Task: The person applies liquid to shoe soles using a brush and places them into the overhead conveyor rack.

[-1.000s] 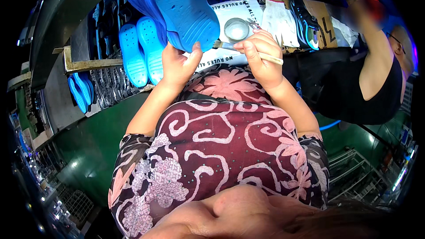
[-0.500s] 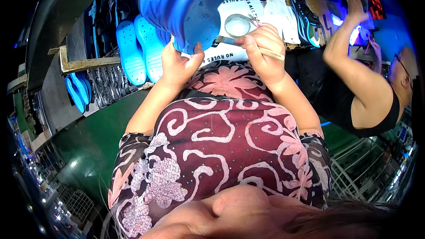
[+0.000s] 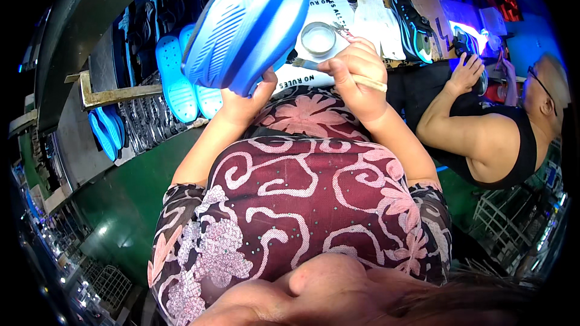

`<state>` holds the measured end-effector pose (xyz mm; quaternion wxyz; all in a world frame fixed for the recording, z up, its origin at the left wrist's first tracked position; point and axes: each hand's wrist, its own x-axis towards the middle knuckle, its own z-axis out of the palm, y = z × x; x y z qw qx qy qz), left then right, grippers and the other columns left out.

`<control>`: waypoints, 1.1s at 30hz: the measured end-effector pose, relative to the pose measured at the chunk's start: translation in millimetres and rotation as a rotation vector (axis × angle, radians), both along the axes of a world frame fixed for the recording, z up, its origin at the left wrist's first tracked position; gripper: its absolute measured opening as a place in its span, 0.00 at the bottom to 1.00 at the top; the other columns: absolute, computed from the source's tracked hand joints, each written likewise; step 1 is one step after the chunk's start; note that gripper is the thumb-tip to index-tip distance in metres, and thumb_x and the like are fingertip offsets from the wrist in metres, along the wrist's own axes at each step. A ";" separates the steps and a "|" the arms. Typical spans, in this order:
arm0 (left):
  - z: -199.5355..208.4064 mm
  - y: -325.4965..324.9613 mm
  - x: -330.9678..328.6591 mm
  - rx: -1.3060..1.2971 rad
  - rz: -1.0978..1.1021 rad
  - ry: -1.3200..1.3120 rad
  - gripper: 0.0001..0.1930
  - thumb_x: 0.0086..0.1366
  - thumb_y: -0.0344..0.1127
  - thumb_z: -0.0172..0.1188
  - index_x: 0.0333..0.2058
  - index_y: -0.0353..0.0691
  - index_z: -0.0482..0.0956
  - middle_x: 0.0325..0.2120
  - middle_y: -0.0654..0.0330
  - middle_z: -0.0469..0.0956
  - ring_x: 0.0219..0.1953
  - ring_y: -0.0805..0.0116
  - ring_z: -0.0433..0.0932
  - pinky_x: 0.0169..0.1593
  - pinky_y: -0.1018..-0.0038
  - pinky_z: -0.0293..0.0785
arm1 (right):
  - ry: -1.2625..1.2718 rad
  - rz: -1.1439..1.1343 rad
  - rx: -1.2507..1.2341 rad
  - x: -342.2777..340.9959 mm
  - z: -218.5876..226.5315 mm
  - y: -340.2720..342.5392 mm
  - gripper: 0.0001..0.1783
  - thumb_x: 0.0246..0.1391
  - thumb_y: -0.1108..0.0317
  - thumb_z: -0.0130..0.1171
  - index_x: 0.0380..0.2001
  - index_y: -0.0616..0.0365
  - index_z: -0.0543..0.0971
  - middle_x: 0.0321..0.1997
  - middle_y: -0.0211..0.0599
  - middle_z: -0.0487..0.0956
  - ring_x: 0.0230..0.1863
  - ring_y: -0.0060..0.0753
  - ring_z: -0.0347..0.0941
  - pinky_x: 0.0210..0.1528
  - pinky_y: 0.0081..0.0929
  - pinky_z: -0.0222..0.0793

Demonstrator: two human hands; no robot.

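Observation:
In my left hand point(image 3: 244, 104) is a thick blue foam shoe sole point(image 3: 248, 30), raised and tilted with its ridged side wall showing. My fingers and thumb grip its lower end; part of the fingers lies hidden behind it. My right hand point(image 3: 362, 75) is closed round a brush point(image 3: 311, 65) with a pale handle, its dark bristles close to the sole's right edge. Whether they touch it I cannot tell. Just beyond that hand stands a round cup point(image 3: 318, 38) of whitish liquid, on a white printed sheet point(image 3: 296, 78).
Light-blue soles point(image 3: 175, 78) lie at the left, with more blue ones point(image 3: 106, 130) past a metal bracket point(image 3: 121, 93). A black and blue sneaker point(image 3: 411, 24) sits right of a white cloth point(image 3: 371, 21). A co-worker point(image 3: 471, 127) handles a shoe at the right.
The blue sole has turned, so its side wall now shows instead of its hollow inside. My right hand stays nearly in place with the brush. The co-worker's raised arm has come down.

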<state>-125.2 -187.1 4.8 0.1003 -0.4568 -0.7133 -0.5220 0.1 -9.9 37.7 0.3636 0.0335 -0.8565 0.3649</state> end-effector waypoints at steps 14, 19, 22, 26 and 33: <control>25.1 11.4 0.0 -0.120 -0.115 0.146 0.13 0.52 0.26 0.54 0.39 0.34 0.76 0.34 0.54 0.77 0.37 0.62 0.76 0.41 0.70 0.71 | 0.012 -0.030 -0.240 2.8 -3.2 -0.9 0.15 0.52 0.64 0.53 0.15 0.57 0.78 0.15 0.32 0.74 0.19 0.32 0.67 0.35 0.28 0.60; 27.8 12.0 -2.2 -0.159 -0.149 0.211 0.13 0.52 0.25 0.55 0.39 0.34 0.75 0.34 0.54 0.77 0.36 0.63 0.76 0.41 0.71 0.71 | -0.007 -0.039 -0.124 0.5 -3.1 1.7 0.17 0.55 0.65 0.48 0.18 0.60 0.78 0.17 0.31 0.75 0.22 0.29 0.68 0.37 0.28 0.58; 27.4 13.4 -3.7 -0.163 -0.160 0.230 0.14 0.52 0.25 0.55 0.39 0.33 0.75 0.34 0.55 0.77 0.36 0.64 0.75 0.41 0.71 0.71 | -0.035 -0.057 -0.078 2.5 -2.6 1.2 0.15 0.54 0.66 0.50 0.17 0.59 0.78 0.17 0.30 0.75 0.22 0.28 0.68 0.38 0.27 0.58; 21.6 12.2 -3.4 -0.141 -0.133 0.189 0.14 0.52 0.25 0.55 0.40 0.33 0.75 0.34 0.55 0.76 0.36 0.65 0.75 0.41 0.71 0.71 | -0.047 -0.102 -0.133 10.3 -4.0 6.3 0.16 0.55 0.66 0.48 0.17 0.59 0.77 0.18 0.31 0.76 0.22 0.29 0.68 0.41 0.29 0.59; 4.8 9.5 3.8 0.047 0.052 -0.303 0.11 0.51 0.24 0.55 0.36 0.29 0.73 0.32 0.54 0.76 0.33 0.66 0.75 0.39 0.73 0.71 | -0.079 -0.301 -0.946 25.5 -27.9 24.7 0.22 0.61 0.61 0.39 0.26 0.68 0.76 0.20 0.35 0.74 0.24 0.25 0.69 0.40 0.26 0.64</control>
